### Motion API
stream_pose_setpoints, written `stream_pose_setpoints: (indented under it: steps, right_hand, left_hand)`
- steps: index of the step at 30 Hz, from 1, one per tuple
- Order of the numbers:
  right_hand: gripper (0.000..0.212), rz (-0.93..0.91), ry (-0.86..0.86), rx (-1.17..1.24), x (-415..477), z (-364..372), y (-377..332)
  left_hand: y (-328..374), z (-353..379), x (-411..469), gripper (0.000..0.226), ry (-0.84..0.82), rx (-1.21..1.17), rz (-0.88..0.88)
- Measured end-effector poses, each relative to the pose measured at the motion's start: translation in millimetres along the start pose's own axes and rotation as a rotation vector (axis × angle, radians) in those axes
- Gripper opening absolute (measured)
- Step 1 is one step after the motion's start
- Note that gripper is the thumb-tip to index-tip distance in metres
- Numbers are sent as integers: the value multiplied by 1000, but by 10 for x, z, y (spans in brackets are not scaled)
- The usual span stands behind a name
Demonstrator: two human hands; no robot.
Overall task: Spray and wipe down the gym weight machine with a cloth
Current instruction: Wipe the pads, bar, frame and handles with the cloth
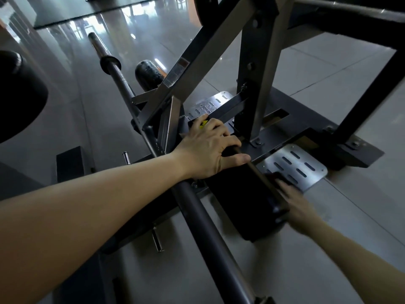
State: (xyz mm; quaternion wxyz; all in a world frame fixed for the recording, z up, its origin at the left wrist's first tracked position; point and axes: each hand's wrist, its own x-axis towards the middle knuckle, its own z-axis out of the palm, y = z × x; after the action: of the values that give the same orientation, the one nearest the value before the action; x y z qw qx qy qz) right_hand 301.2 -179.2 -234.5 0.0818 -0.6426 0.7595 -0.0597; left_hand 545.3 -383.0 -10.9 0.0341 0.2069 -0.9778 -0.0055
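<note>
Left hand point(208, 148): fingers clamped round thin brown rod point(258, 172) of dark steel weight machine point(256, 62). Right hand point(300, 207): blurred, at perforated silver footplate point(302, 165); finger state indiscernible.

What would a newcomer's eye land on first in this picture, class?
The left hand at centre, fingers curled over the top of a black pad, its bare forearm crossing from lower left. Next, the long steel bar running diagonally, and the blurred right hand beside the slotted metal plate at lower right.

Bare forearms point(87, 216) lead to a bare left hand point(208, 148) and a blurred right hand point(300, 207).
</note>
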Motion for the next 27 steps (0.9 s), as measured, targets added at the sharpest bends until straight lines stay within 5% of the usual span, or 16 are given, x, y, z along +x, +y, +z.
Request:
stream_pose_setpoints:
  steps: [3, 7, 11, 15, 20, 23, 25, 27]
  right_hand:
    - [69, 342, 175, -96, 300, -8, 498]
    - [53, 687, 153, 2, 491, -91, 289]
    - [26, 511, 46, -116, 251, -87, -245]
    - [27, 240, 34, 225, -34, -146, -591]
    - [46, 575, 333, 386, 269, -728, -124]
    - [61, 667, 478, 248, 510, -995, 276]
    - [68, 703, 384, 215, 671, -942, 363]
    - [76, 707, 62, 258, 770, -690, 303]
  left_hand:
    - [-1, -3, -3, 83, 3, 23, 4]
    - [4, 2, -4, 82, 5, 30, 5]
    - [-1, -4, -10, 85, 11, 25, 1]
    - [21, -22, -13, 86, 13, 14, 1]
    - [20, -37, -14, 88, 1, 1, 2]
    - [10, -22, -9, 86, 4, 2, 5]
    - [-9, -9, -7, 84, 6, 1, 9]
    - [-10, 0, -6, 83, 8, -2, 13]
